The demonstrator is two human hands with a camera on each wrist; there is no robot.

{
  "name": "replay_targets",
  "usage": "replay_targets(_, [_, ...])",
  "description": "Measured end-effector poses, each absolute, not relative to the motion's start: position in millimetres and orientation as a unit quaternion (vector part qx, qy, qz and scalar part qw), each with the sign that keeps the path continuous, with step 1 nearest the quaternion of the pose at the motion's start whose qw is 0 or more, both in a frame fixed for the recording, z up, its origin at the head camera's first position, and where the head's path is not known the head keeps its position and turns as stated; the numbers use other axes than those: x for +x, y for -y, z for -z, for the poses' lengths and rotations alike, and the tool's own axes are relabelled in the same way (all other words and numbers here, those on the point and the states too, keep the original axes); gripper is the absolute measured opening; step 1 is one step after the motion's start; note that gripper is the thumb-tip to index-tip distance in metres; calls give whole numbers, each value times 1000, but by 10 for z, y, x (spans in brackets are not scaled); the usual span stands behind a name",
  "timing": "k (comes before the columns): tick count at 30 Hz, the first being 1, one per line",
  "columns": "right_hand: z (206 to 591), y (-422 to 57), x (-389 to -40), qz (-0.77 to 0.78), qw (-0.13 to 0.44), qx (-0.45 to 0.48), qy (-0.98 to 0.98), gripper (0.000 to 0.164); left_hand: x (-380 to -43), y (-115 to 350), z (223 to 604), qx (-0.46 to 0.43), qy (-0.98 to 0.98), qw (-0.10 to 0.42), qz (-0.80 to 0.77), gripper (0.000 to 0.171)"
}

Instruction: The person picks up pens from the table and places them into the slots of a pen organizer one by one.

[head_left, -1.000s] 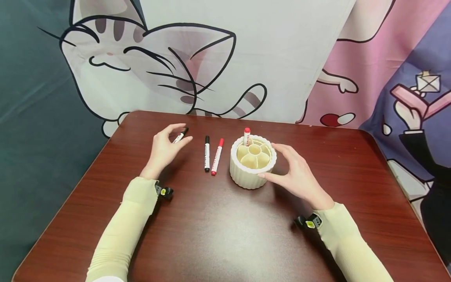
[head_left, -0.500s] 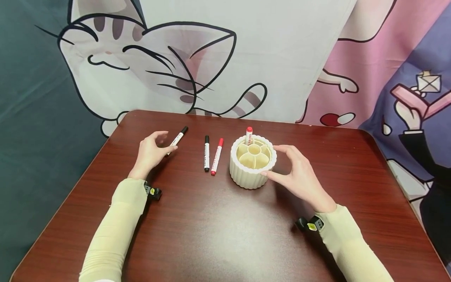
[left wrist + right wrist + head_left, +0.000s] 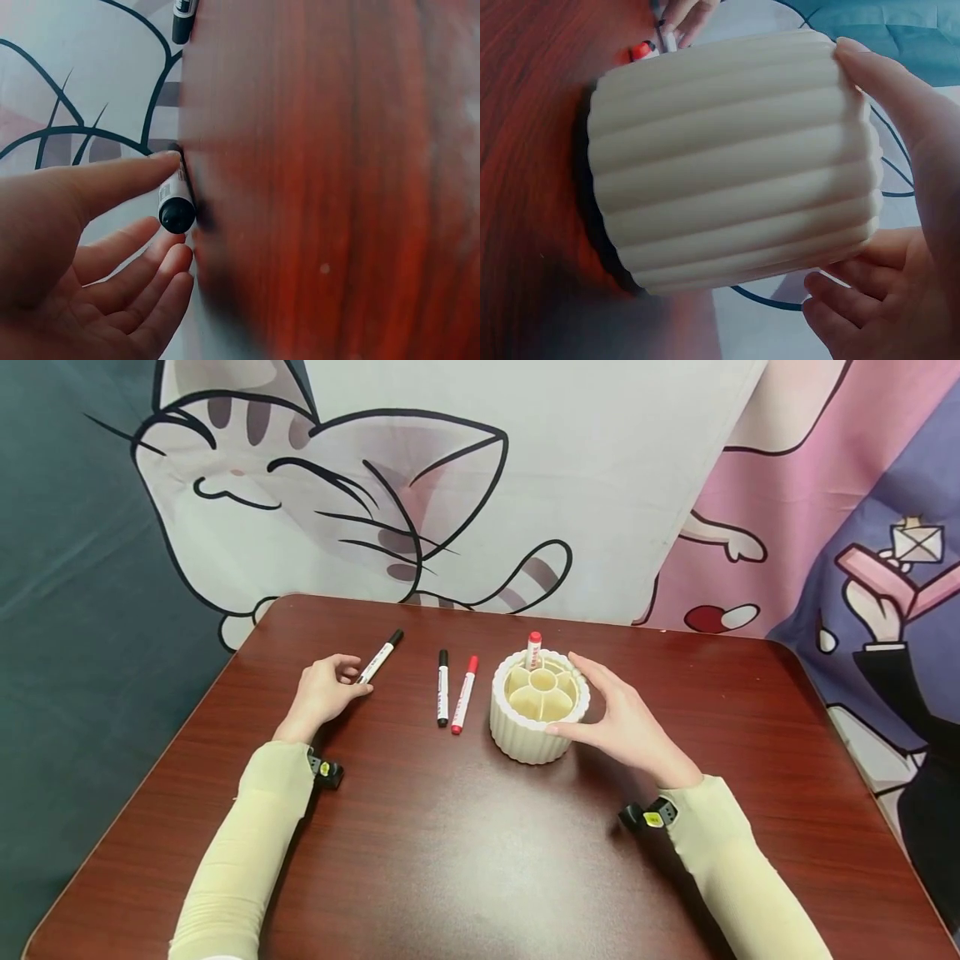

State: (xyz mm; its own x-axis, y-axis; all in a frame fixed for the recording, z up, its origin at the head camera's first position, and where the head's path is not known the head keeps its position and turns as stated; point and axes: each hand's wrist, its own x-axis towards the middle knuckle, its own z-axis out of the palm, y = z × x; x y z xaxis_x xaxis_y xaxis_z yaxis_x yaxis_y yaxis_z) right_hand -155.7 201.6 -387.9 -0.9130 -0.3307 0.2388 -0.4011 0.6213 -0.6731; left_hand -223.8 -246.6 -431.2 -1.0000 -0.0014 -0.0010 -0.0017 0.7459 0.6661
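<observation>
My left hand (image 3: 324,692) pinches the near end of a black-capped white marker (image 3: 382,658), which lies slanted on the table. In the left wrist view, the thumb lies over that marker (image 3: 175,199) and the other fingertips bend in under its dark end. On the right, my right hand (image 3: 618,718) grips the cream fluted pen holder (image 3: 525,743), its thumb at the near rim and fingers at the far rim. A red-capped marker (image 3: 533,647) stands in one of the holder's petal-shaped compartments. The right wrist view shows the holder's ribbed side (image 3: 735,165) between thumb and fingers.
Between the hands, a second black marker (image 3: 442,689) and a red marker (image 3: 464,695) lie side by side on the brown table (image 3: 450,860). A curtain with a cartoon cat (image 3: 300,485) hangs behind the table's back edge.
My left hand has drawn back toward the near end of the slanted marker, and its fingers have closed in on it. The holder has turned slightly as my right fingers shifted along its rim.
</observation>
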Motion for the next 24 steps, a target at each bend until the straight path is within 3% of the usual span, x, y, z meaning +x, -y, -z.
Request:
replay_targets(12, [3900, -1987, -1558, -398, 38, 187, 897, 104, -2230, 2422, 4308, -21, -940, 4, -339, 27])
replay_targets(24, [3896, -1986, -1554, -406, 30, 181, 895, 105, -2234, 2421, 4288, -38, -934, -51, -352, 26])
